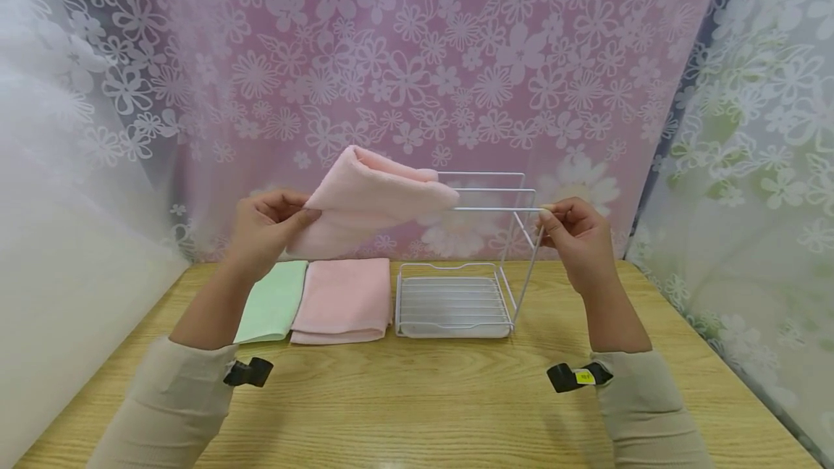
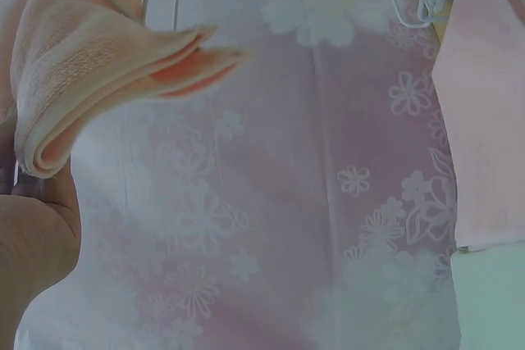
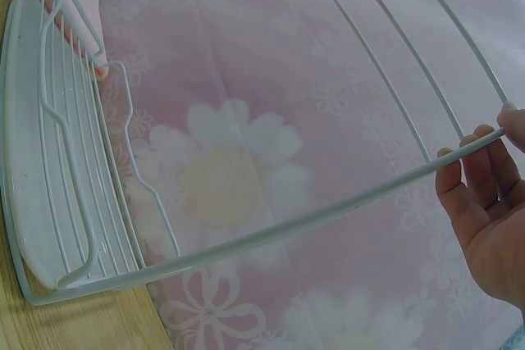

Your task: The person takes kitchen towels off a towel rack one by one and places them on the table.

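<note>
A folded pink towel lies over the left part of the top bars of a white wire rack. My left hand pinches the towel's left end between thumb and fingers; the left wrist view shows its folded layers hanging out past the hand. On the other side, my right hand grips the rack's upper right front corner. In the right wrist view its fingers are bent at the upper end of the side bar. The towel hides the left ends of the top bars.
Left of the rack, a second folded pink towel and a green towel lie side by side on the wooden table. A white tray sits under the rack's lower wires. Flowered curtains hang behind.
</note>
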`<state>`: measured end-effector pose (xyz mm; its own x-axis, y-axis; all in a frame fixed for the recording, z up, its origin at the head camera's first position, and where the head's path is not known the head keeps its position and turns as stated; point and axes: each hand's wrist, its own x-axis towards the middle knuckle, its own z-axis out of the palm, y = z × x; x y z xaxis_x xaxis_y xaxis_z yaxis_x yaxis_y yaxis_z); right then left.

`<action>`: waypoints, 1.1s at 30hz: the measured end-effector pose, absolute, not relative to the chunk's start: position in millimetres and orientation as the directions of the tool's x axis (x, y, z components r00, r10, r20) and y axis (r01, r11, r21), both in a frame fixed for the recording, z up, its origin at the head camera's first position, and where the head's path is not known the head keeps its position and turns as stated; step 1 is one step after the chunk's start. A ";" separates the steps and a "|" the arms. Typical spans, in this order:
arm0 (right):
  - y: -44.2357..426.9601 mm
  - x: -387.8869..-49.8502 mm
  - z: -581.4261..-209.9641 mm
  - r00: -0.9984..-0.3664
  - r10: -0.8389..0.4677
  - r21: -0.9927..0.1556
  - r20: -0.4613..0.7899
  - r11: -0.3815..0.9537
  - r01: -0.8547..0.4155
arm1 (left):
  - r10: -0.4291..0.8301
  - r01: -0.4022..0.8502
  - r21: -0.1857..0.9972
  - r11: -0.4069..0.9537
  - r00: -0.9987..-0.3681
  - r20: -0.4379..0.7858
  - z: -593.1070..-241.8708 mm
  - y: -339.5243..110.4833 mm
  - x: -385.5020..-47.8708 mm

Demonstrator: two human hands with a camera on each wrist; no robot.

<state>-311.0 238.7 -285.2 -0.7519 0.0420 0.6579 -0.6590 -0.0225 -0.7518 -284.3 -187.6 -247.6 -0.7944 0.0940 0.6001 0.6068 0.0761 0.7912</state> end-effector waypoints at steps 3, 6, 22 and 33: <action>238.9 -310.6 -285.2 -0.752 0.042 -0.752 0.658 -0.020 -0.659 | 0.054 0.595 0.803 0.016 -0.803 0.594 -249.1 -192.9 -283.4; 239.0 -310.1 -285.1 -0.753 0.045 -0.753 0.656 -0.018 -0.657 | 0.039 0.576 0.817 -0.036 -0.816 0.577 -250.9 -198.4 -282.5; 237.9 -312.1 -286.2 -0.749 0.055 -0.748 0.661 -0.030 -0.662 | -0.097 0.491 0.832 -0.257 -0.870 0.484 -266.0 -219.4 -276.2; 238.5 -313.4 -287.0 -0.745 0.054 -0.743 0.665 -0.050 -0.667 | -0.100 0.424 0.894 -0.146 -0.905 0.413 -287.9 -235.7 -273.4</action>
<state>-313.4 238.5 -287.0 -0.7447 0.0540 0.6652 -0.6674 -0.0497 -0.7431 -273.4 -235.7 -287.9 -0.9051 -0.1004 0.4132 0.4242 -0.1460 0.8937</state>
